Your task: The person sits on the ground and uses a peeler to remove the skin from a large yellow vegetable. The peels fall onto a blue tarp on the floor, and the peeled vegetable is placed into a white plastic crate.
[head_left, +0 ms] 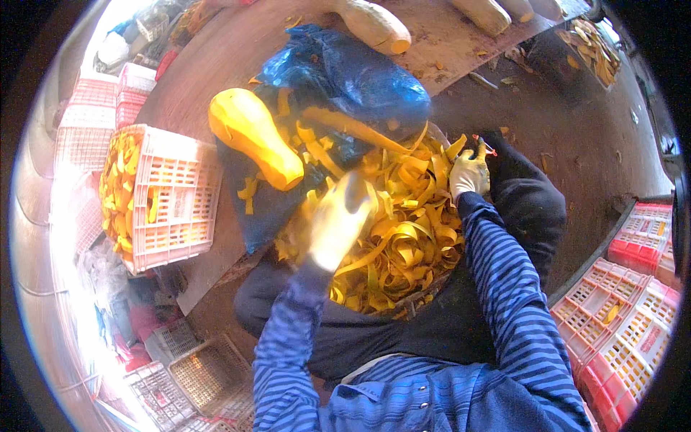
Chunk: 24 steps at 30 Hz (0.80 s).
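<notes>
My left hand (343, 218), in a pale glove, is blurred above a heap of orange-yellow peel ribbons (405, 243) between my legs. Whether it holds anything is unclear. At the heap's right edge, my gloved right hand (471, 171) grips a peeler (488, 148) with red ends at its blade. A curl of peel stands beside that hand. A peeled orange long-necked squash (253, 137) lies up and left of my left hand, its cut end towards the heap. Under it spreads a blue plastic sheet (345, 70), with scraps of peel on it.
Several unpeeled, tan squashes (372, 24) lie on a wooden board (216, 65) ahead. To the left, a tilted white plastic crate (178, 189) holds orange pieces. More red and white crates (610, 324) stand at right, empty-looking baskets (210, 372) at lower left. Peel litters the floor (540, 119).
</notes>
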Each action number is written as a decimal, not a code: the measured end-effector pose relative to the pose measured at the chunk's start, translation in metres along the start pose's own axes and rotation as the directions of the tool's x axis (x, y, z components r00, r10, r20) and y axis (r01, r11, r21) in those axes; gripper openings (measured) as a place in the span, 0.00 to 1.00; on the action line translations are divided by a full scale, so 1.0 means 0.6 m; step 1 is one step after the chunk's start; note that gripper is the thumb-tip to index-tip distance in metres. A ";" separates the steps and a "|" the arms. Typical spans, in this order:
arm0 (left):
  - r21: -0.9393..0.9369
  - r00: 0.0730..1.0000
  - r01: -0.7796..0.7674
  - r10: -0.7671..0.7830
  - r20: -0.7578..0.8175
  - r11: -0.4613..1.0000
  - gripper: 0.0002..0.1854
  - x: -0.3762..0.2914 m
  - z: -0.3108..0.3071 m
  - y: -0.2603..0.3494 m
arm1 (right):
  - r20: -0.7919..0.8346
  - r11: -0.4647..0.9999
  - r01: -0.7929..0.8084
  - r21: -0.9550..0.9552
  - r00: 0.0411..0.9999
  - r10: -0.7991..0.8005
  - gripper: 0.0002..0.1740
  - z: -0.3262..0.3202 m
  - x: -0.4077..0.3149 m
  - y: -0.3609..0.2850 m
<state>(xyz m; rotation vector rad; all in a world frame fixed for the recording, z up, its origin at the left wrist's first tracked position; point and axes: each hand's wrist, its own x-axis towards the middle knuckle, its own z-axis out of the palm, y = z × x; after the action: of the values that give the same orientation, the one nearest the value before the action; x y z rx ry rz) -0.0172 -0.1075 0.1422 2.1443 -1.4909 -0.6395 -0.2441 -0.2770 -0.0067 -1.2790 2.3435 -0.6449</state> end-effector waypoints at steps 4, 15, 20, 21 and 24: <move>0.219 0.980 -0.155 0.121 0.161 0.963 0.40 0.140 0.092 0.049 | 0.016 0.993 -0.034 0.115 0.999 0.033 0.29 -0.006 -0.003 -0.010; 0.197 0.916 -0.118 0.030 0.400 0.973 0.24 -0.096 0.037 0.022 | 0.076 1.000 -0.027 0.009 0.997 0.026 0.32 -0.005 0.004 0.008; -0.286 0.938 0.292 -0.216 0.270 0.913 0.38 -0.161 -0.059 -0.016 | 0.034 0.925 -0.132 0.357 0.991 0.128 0.29 -0.032 0.000 -0.012; -0.427 0.977 0.209 -0.209 0.048 0.879 0.35 -0.150 -0.070 -0.027 | -0.002 0.914 -0.073 0.399 0.997 0.080 0.29 -0.043 -0.005 -0.022; -0.343 0.807 0.041 -0.233 -0.542 0.939 0.35 -0.042 -0.092 -0.081 | 0.019 0.741 0.040 0.670 0.997 -0.072 0.27 -0.084 -0.023 -0.068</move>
<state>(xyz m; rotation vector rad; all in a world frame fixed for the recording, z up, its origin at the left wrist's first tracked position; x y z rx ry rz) 0.0443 -0.0631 0.1597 1.9568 -0.8413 -0.2082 -0.2365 -0.2744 0.0590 -0.9951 1.7539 -1.3178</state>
